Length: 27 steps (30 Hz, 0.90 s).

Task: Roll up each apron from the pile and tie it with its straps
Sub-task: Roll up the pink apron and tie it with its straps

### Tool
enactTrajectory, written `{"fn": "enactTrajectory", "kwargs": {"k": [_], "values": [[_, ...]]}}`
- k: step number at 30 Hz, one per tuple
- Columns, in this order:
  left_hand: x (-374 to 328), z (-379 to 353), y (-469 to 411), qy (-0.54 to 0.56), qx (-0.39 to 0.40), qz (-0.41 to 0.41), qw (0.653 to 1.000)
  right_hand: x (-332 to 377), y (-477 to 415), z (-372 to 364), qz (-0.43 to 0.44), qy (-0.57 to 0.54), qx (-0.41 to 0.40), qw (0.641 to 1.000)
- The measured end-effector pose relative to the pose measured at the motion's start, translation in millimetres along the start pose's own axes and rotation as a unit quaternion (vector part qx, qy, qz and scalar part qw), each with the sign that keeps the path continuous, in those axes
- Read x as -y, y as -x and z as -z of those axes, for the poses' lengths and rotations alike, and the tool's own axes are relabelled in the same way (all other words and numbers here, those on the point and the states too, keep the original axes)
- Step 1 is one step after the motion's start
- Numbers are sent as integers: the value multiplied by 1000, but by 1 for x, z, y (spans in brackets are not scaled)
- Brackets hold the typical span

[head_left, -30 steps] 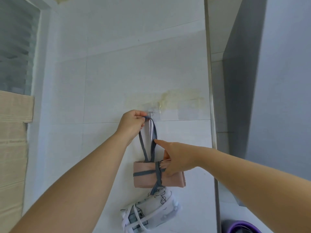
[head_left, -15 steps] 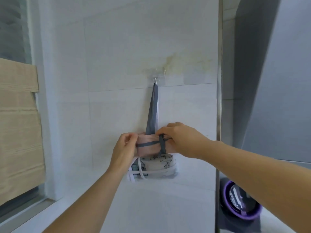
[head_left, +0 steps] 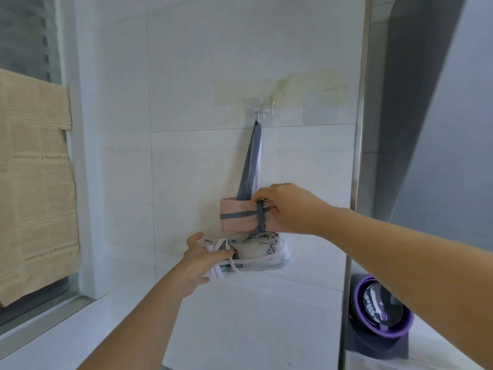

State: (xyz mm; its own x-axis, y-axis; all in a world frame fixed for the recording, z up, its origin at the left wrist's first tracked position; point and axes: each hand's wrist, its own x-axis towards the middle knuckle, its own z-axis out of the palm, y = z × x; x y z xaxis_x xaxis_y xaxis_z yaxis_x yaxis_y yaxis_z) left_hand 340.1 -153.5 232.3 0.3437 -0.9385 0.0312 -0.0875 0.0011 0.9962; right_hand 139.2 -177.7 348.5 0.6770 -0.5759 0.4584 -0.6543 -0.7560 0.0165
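Note:
A rolled pink apron (head_left: 237,216), tied with grey straps, hangs by its grey loop (head_left: 250,161) from a clear wall hook (head_left: 259,111). My right hand (head_left: 286,208) grips its right end, fingers curled at the strap knot. Just below it hangs a rolled white printed apron (head_left: 262,253) tied with white straps. My left hand (head_left: 201,259) holds that roll's left end, thumb on the white straps.
The white tiled wall (head_left: 202,76) carries yellowish glue stains near the hook. A window covered with newspaper (head_left: 34,182) is at the left above a sill. A metal corner strip (head_left: 357,182) and a purple round object (head_left: 381,311) are at the right.
My left hand left the pink roll and dropped to the white roll below. My right hand stays on the pink roll's right end. The view moved closer.

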Motion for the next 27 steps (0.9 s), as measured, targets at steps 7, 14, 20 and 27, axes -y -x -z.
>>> {"fn": "enactTrajectory", "kwargs": {"k": [7,14,20,27], "values": [[2,-11,-3,-30,76,-76,994,2,-1,-2,-17,-16,17,1000],[0,6,-9,-75,59,-123,988,5,9,-6,-9,-54,-6,998],[-6,-2,-1,-73,19,-157,985,-6,8,-29,-6,59,-37,998],[-9,-3,18,-143,-31,-154,977,-4,26,-32,12,129,-96,987]]}}
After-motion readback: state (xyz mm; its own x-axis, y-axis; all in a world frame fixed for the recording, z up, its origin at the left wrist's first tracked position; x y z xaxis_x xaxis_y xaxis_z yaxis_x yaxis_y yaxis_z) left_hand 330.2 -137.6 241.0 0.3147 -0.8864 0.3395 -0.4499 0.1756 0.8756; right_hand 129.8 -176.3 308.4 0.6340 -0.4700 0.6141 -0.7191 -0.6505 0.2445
